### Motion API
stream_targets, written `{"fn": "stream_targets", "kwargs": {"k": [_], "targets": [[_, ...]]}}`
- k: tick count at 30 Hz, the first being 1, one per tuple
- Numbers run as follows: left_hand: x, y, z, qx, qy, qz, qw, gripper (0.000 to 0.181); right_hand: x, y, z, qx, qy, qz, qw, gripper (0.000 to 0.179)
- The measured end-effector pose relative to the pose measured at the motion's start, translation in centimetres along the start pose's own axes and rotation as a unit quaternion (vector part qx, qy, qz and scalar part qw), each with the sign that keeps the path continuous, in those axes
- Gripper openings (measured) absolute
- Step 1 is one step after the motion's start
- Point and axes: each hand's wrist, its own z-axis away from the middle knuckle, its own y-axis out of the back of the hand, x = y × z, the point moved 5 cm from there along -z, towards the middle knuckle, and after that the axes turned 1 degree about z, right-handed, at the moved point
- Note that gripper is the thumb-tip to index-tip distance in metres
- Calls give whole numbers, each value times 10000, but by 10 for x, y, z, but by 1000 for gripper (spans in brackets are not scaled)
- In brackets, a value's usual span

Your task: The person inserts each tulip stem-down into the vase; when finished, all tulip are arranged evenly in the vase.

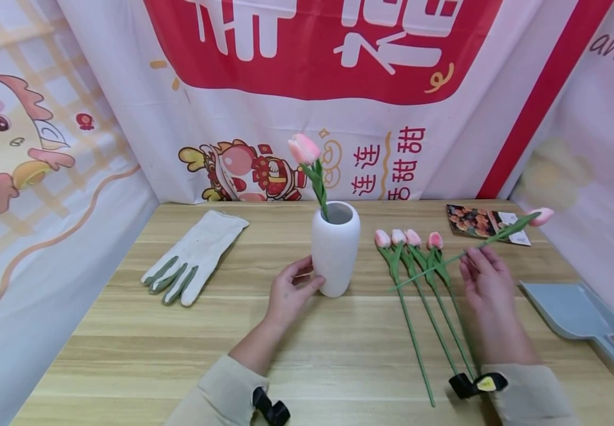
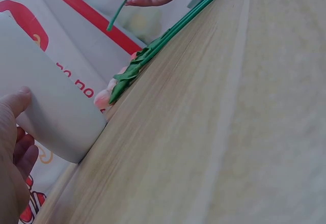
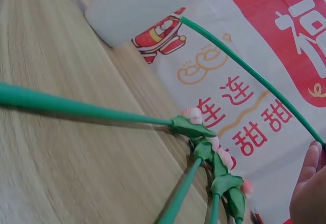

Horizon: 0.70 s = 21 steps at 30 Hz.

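A white vase (image 1: 336, 251) stands upright on the wooden table, with one pink artificial tulip (image 1: 305, 150) leaning out of its mouth. My left hand (image 1: 292, 293) holds the vase low on its left side, thumb in front and fingers curled behind, as the left wrist view also shows. Between thumb and fingers, my right hand (image 1: 488, 278) pinches the green stem of another tulip (image 1: 514, 227). Its pink head points up and right, and its bare stem end (image 3: 219, 42) points toward the vase. Several tulips (image 1: 412, 238) lie on the table between the vase and my right hand.
A white glove (image 1: 200, 251) with grey-green fingertips lies on the left. At the back right is a printed card (image 1: 477, 222) with flower pictures. A blue-grey dustpan (image 1: 578, 310) rests at the right edge. Printed cloth (image 1: 264, 118) hangs behind the table.
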Motion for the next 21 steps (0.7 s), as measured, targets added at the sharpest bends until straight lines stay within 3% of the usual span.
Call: {"fn": "stream_targets", "kwargs": {"k": [7, 21], "targets": [[0, 1, 0, -11, 28, 32, 10000, 47, 3, -8, -1, 420, 38, -385, 9984, 38], [-1, 0, 0, 28, 30, -17, 10000, 47, 0, -28, 5, 699, 426, -740, 9939, 49]]}}
